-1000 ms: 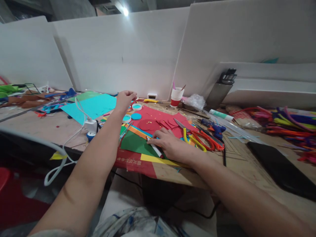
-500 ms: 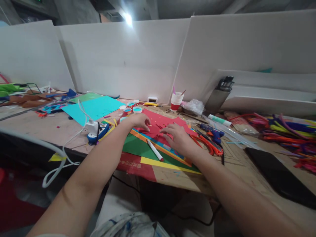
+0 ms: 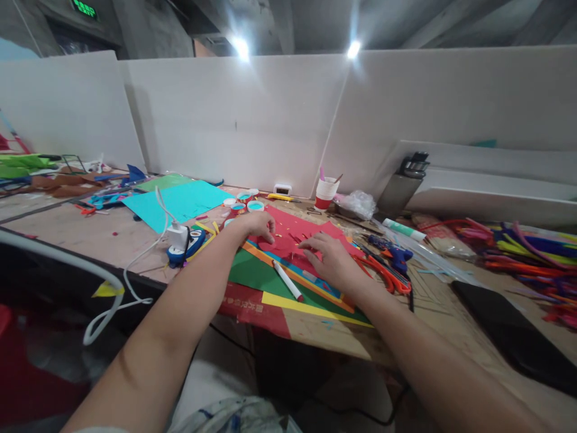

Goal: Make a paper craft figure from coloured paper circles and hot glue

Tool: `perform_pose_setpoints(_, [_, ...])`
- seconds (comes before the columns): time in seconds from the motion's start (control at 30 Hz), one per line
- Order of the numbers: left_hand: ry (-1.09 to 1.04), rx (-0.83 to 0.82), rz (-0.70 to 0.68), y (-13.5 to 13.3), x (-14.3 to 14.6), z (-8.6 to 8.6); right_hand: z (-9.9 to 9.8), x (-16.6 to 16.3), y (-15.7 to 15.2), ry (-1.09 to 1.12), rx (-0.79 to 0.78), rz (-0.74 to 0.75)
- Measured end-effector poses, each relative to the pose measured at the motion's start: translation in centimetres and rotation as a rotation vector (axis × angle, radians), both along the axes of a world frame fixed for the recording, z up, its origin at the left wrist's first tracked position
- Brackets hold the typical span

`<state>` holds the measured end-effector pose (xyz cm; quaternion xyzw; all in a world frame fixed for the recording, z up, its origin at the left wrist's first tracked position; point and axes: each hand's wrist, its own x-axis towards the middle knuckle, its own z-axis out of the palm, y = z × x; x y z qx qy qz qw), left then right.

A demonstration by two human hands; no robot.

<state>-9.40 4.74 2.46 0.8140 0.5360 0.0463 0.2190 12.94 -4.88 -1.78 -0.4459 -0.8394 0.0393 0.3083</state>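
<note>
My left hand (image 3: 258,224) rests with curled fingers on the near left edge of a red paper sheet (image 3: 295,231); whether it pinches anything I cannot tell. My right hand (image 3: 331,255) lies flat with fingers spread on the same red sheet, just right of centre. Under the red sheet lie a green sheet (image 3: 252,270), a yellow sheet (image 3: 311,308) and coloured strips. A white marker with a red cap (image 3: 287,281) lies on the green sheet in front of both hands. Orange-handled scissors (image 3: 383,269) sit just right of my right hand.
A cyan sheet (image 3: 180,201) and small cyan-filled lids (image 3: 246,203) lie to the left. A white charger with cable (image 3: 177,237), a blue glue gun (image 3: 393,249), a red-white cup (image 3: 325,192), a steel flask (image 3: 403,183), pipe cleaners (image 3: 523,249) and a black pad (image 3: 509,325) surround the work. White partitions stand behind.
My left hand came back from the lids at the far left onto the red sheet. My right hand left the marker and moved up onto the red sheet.
</note>
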Motion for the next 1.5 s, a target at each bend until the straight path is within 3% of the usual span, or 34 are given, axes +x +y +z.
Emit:
perform_pose_setpoints(0.13, [-0.169,-0.040,0.004,0.1,-1.3,0.8,0.4,0.0,-0.1,0.043,-0.062,-0.011])
perform_pose_setpoints(0.3, [-0.415,-0.017,0.107,0.1,-1.4,0.8,1.8,-0.5,1.0,0.163,-0.215,-0.126])
perform_pose_setpoints(0.47, [-0.686,-0.026,0.245,-0.5,-0.1,0.8,3.1,-2.4,3.5,-0.013,-0.297,-0.179])
perform_pose_setpoints(0.63, [-0.922,-0.075,0.215,-0.3,0.5,0.4,2.7,-5.1,5.1,-0.154,-0.346,-0.212])
perform_pose_setpoints(0.8, [-1.116,-0.073,0.185,0.4,0.7,0.2,1.8,-6.4,6.2,-0.090,-0.394,-0.234])
perform_pose_setpoints(1.13, [-1.241,-0.085,0.266,0.6,1.5,-0.2,1.8,-2.9,6.0,0.447,-0.450,-0.148])
perform_pose_setpoints(1.3, [-1.181,-0.242,0.082,-1.1,3.6,-0.3,1.4,-1.1,5.1,1.013,-0.434,-0.105])
perform_pose_setpoints(1.5, [-1.287,-0.423,-0.092,-2.5,5.0,-0.6,0.8,-0.5,4.9,1.074,-0.387,-0.084])
